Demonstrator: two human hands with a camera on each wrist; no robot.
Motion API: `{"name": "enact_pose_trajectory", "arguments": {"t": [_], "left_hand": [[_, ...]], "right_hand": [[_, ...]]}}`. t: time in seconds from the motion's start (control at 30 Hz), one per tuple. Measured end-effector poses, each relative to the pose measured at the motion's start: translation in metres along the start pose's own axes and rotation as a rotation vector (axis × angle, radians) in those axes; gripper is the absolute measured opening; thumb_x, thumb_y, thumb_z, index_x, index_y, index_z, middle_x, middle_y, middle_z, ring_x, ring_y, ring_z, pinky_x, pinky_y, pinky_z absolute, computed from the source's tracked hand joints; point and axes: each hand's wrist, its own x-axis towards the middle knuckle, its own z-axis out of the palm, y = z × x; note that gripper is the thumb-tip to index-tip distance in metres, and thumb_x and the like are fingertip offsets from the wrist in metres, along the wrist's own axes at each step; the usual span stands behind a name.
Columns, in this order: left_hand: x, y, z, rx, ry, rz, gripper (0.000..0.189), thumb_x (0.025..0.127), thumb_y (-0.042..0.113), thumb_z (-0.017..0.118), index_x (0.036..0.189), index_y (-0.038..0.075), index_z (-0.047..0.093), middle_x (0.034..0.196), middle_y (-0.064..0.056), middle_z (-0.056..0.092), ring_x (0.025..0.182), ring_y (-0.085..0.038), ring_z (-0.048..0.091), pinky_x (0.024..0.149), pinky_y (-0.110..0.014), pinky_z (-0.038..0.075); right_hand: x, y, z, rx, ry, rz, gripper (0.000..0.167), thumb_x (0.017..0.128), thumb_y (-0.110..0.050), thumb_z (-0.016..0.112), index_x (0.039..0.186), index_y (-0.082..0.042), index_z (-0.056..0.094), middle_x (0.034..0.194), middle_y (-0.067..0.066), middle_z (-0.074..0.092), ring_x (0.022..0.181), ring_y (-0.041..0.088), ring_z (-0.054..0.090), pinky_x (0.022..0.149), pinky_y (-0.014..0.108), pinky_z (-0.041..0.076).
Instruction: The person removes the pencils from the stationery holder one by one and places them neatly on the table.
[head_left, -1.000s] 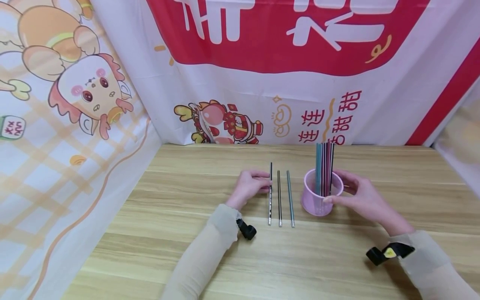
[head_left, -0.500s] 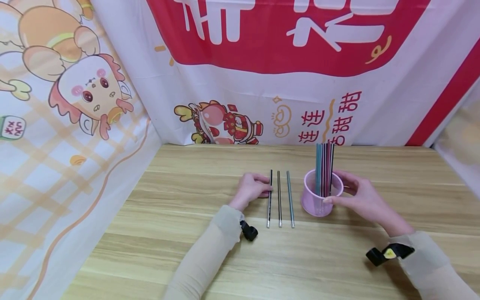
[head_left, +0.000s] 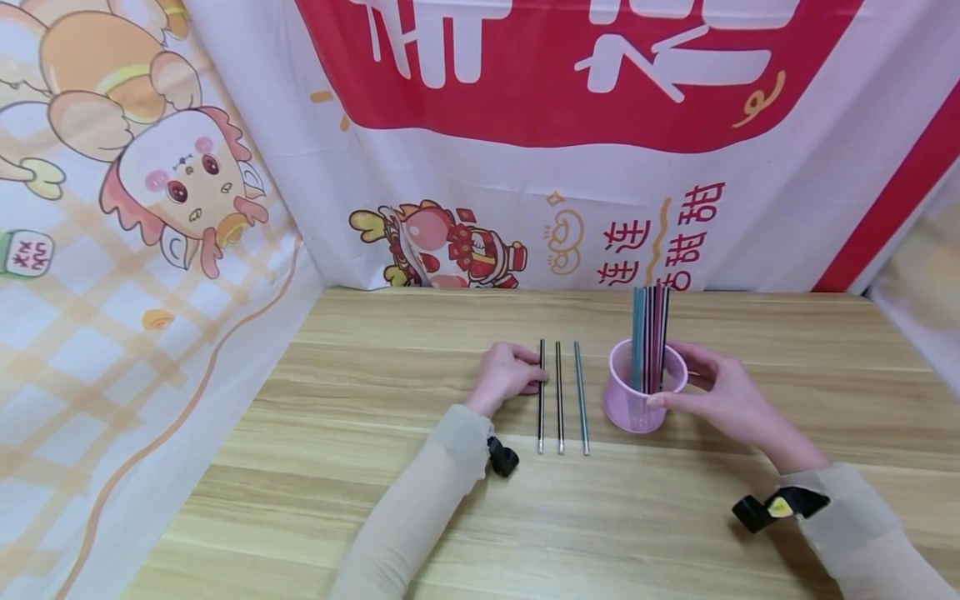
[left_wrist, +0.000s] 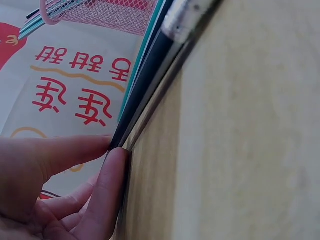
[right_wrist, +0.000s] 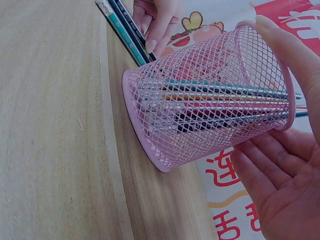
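Observation:
Three pencils lie side by side on the wooden table. At the left is a black pencil, pinched between thumb and fingertips of my left hand; the left wrist view shows the grip along its dark shaft. Beside it lie another dark pencil and a teal pencil, their metal-banded ends facing me. My right hand holds a pink mesh pencil holder at its rim, thumb in front and fingers behind. Teal, black and dark red pencils stand upright inside it.
The wooden table runs back to a white and red printed cloth. Another printed cloth borders the left side. A tiny pale sliver lies on the table near the holder in the right wrist view.
My left hand has drawn the black pencil a little toward me, so its ends line up with the other two. Its white print has turned out of sight. The right hand stays put.

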Motion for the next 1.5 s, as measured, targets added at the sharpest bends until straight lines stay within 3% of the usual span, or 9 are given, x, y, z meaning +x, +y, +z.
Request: {"name": "enact_pose_trajectory", "arguments": {"t": [0.6,1.03,1.5], "left_hand": [[0.0003,0.0034,0.0038,0.054,0.049,-0.003,0.026,0.082,-0.003,0.083,0.107,-0.001,0.076,0.091,-0.009,0.072,0.067,-0.018,0.073,0.061,-0.025,0.062],[-0.0012,0.0045,0.0039,0.046,0.035,-0.022,0.027,0.083,-0.004,0.082,0.109,-0.001,0.074,0.087,-0.009,0.072,0.068,-0.021,0.074,0.060,-0.026,0.062],[-0.0015,0.0047,0.0010,0.034,0.019,0.006,0.032,0.083,0.001,0.084,0.113,-0.003,0.072,0.085,-0.008,0.073,0.071,-0.021,0.074,0.063,-0.027,0.063]], "right_hand": [[0.0009,0.0031,0.0025,0.035,0.016,-0.049,0.082,0.083,-0.017,0.088,0.149,0.004,0.044,0.143,0.025,0.053,0.124,0.038,0.056,0.094,0.008,0.045],[-0.0001,0.0021,0.0024,0.028,0.009,-0.043,0.082,0.084,-0.018,0.087,0.150,0.004,0.044,0.145,0.026,0.051,0.126,0.039,0.054,0.094,0.007,0.043],[0.0001,0.0012,0.0008,0.031,0.007,-0.027,0.083,0.084,-0.019,0.087,0.150,0.003,0.043,0.145,0.025,0.052,0.126,0.038,0.055,0.093,0.007,0.044]]}}
